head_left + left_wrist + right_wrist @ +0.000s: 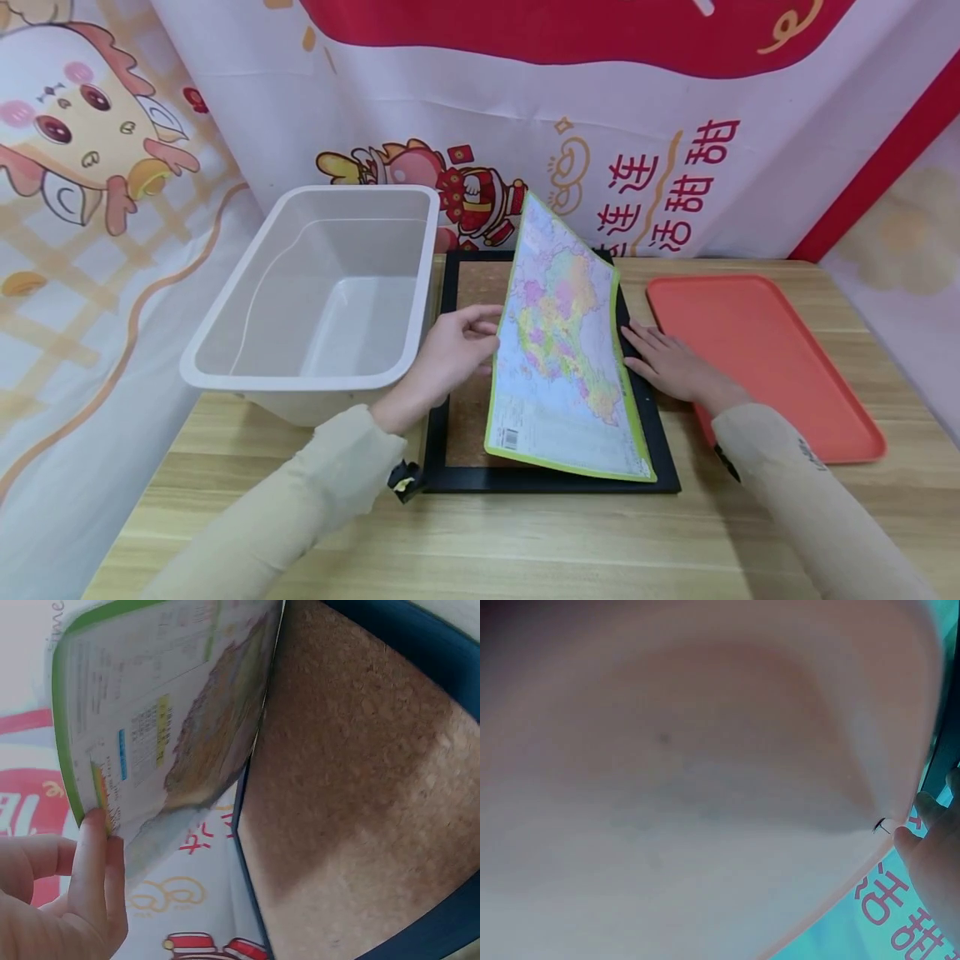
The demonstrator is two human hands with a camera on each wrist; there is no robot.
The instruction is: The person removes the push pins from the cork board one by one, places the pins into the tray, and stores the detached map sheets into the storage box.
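Note:
A sheet printed with a colourful world map (pixel 562 325) and edged in green stands tilted over a black-framed cork board (pixel 471 417), its left side raised. My left hand (pixel 461 342) holds the map by that raised left edge; in the left wrist view, the fingertips (pixel 93 819) meet its green border above the bare cork (pixel 360 765). Out on the frame's right side rests my right hand (pixel 667 362), fingers extended beside the map's right edge. In the right wrist view, only part of this hand (pixel 936 862) shows at the right border.
On the left, close beside the board, stands a deep white plastic bin (pixel 375 382). A flat red tray (pixel 765 358) lies to the right, partly under my right forearm. Behind the wooden table (pixel 525 542) hangs a printed cloth (pixel 465 92).

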